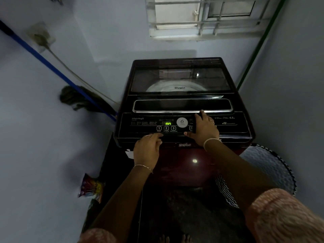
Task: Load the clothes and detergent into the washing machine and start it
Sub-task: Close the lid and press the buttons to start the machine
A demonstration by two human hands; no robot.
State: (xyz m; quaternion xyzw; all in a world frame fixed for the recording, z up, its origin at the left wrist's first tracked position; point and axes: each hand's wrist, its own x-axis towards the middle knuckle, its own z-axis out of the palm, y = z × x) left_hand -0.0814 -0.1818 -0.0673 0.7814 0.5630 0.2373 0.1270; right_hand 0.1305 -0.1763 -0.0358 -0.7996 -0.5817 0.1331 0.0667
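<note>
Washing machine (182,102), lid shut, is met directly ahead. Its control panel (175,124) shows "on". Right hand (204,128) is laid flat, spread; left hand (149,146) is loosely curled, empty. Start/Pause button (173,128), between them, should be pressed squarely once.

You are standing in a narrow laundry corner of a home. A top-loading washing machine (182,102) fills the space between pale blue walls (289,85), with a barred window (201,16) on the far wall. A mop (77,99) leans at the left, a wall socket (41,37) above it, and a laundry basket (270,169) sits at the right.
</note>
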